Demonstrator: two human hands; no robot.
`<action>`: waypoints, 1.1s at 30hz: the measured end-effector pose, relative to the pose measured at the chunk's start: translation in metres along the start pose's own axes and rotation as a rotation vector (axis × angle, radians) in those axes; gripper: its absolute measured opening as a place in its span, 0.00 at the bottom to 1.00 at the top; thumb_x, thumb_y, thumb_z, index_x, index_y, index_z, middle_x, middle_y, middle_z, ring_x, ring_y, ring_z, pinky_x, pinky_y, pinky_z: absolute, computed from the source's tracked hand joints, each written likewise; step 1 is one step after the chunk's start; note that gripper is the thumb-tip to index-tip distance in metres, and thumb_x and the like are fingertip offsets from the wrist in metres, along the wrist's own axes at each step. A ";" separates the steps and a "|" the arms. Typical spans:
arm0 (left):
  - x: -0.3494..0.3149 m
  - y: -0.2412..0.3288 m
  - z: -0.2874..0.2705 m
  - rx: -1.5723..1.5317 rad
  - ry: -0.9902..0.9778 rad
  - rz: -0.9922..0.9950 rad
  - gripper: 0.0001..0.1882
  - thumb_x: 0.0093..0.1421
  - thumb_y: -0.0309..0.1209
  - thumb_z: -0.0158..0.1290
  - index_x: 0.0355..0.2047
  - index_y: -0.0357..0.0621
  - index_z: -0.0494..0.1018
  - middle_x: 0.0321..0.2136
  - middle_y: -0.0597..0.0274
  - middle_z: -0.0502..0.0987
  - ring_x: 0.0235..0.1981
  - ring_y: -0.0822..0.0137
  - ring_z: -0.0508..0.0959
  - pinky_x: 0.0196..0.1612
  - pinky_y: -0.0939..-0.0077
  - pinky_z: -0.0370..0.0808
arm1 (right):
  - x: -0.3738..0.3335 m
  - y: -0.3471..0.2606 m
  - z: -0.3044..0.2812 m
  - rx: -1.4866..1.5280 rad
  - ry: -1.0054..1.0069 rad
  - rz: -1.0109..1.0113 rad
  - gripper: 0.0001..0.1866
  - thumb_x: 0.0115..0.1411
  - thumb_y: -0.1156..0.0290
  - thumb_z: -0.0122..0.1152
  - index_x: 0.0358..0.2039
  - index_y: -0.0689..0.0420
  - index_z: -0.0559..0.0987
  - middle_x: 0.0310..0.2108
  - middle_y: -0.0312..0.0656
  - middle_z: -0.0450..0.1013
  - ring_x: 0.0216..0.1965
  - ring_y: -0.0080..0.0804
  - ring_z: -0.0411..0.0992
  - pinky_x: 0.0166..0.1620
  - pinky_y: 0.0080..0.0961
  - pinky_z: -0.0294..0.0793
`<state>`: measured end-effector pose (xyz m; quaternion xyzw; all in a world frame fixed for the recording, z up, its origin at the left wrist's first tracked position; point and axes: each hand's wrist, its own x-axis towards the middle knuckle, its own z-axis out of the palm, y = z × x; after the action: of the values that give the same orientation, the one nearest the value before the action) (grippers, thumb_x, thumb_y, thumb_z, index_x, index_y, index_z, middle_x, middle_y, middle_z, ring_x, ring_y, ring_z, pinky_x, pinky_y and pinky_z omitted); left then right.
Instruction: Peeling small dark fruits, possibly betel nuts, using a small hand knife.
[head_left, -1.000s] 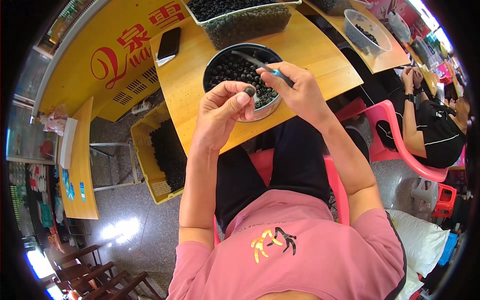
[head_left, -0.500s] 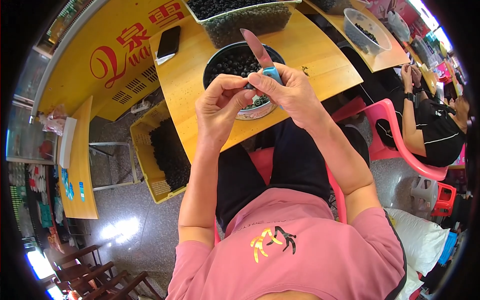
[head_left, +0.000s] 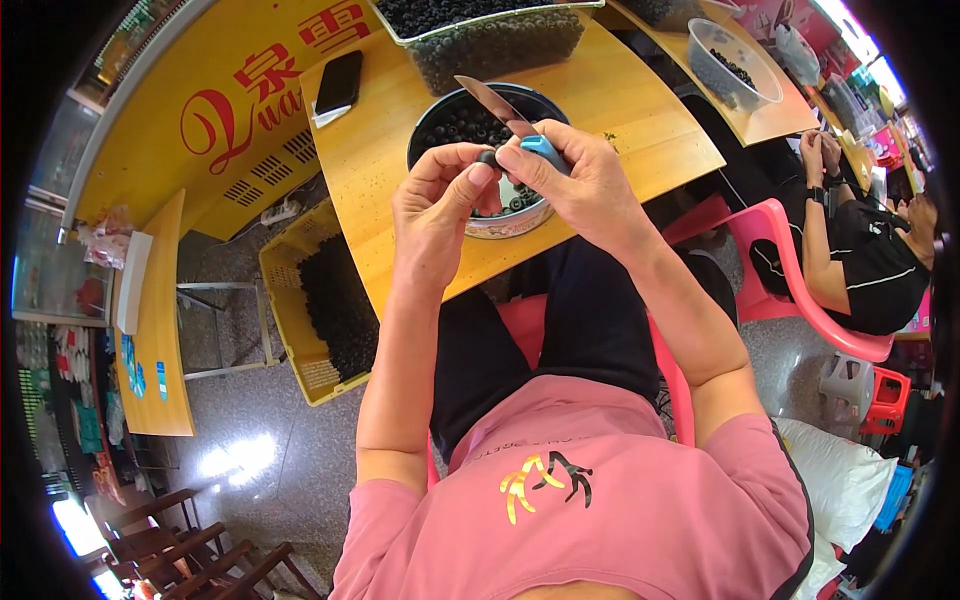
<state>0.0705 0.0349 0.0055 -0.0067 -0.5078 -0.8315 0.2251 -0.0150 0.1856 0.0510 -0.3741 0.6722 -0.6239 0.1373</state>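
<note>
Over the near part of the wood-toned table, two bare hands come together in front of a round tub. The tabletop is smooth and faintly grained, with fine dark specks scattered on its left side. The tub has a dark inner wall, a thin curved rim and a paler, patterned outer side; small dark roundish pieces lie loose in it. Behind stands a rectangular box of clear plastic with a pale lip, heaped with dark pieces. Below, a yellow plastic crate, pierced with small holes, holds a black mass.

The left hand has its grip pinched, thumb and forefinger clamped on one small piece, dark greenish, rounded and dull, held just beside the right thumb; I cannot tell whether they touch. The right hand has its grip clamped around the glossy blue handle of a knife, whose smooth metal blade, tinged reddish brown, tapers up and leftward to a point above the tub.
</note>
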 end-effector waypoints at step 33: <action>-0.002 0.009 0.000 -0.101 -0.078 -0.102 0.08 0.59 0.26 0.59 0.38 0.37 0.75 0.27 0.61 0.79 0.24 0.72 0.77 0.30 0.83 0.73 | 0.007 0.025 -0.012 -0.469 0.171 -0.366 0.11 0.62 0.66 0.62 0.37 0.61 0.81 0.30 0.40 0.78 0.29 0.21 0.74 0.33 0.19 0.72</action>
<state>0.0761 0.0325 0.0128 -0.0246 -0.4734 -0.8655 0.1619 -0.0362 0.1883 0.0313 -0.4567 0.7285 -0.4952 -0.1243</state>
